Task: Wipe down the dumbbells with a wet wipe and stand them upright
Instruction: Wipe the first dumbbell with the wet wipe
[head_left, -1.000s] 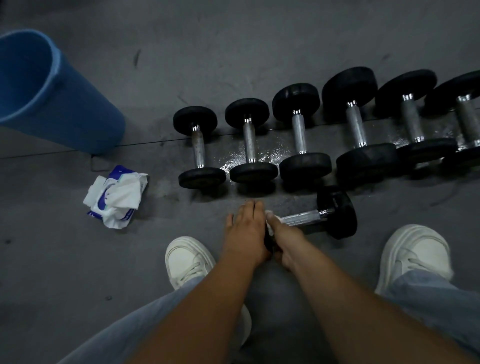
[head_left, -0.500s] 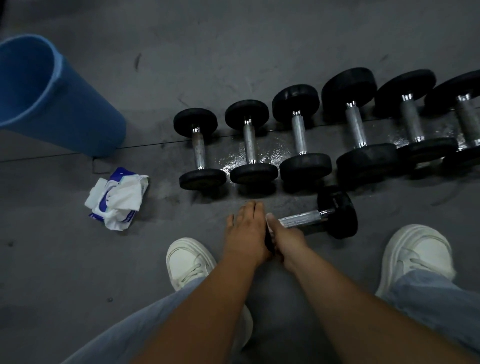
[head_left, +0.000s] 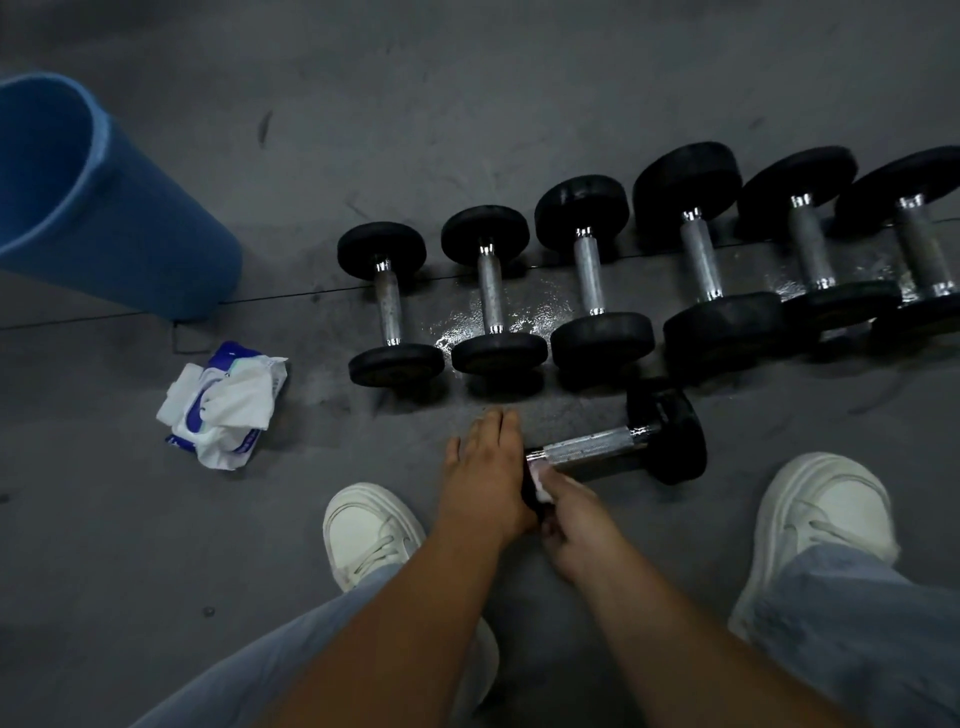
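Observation:
A small black dumbbell with a knurled steel handle lies on its side on the grey floor between my feet. My left hand covers and grips its near weight head, which is mostly hidden. My right hand pinches a white wet wipe against that same end. Beyond them, several black dumbbells lie side by side in a row, growing larger to the right.
A pack of wet wipes lies on the floor to the left. A blue bin stands at the far left. My white shoes flank the dumbbell. The floor under the row glistens wet.
My right hand has slid a little toward me along the near end, and the white wipe now shows between my fingers. The dumbbell has stayed in place.

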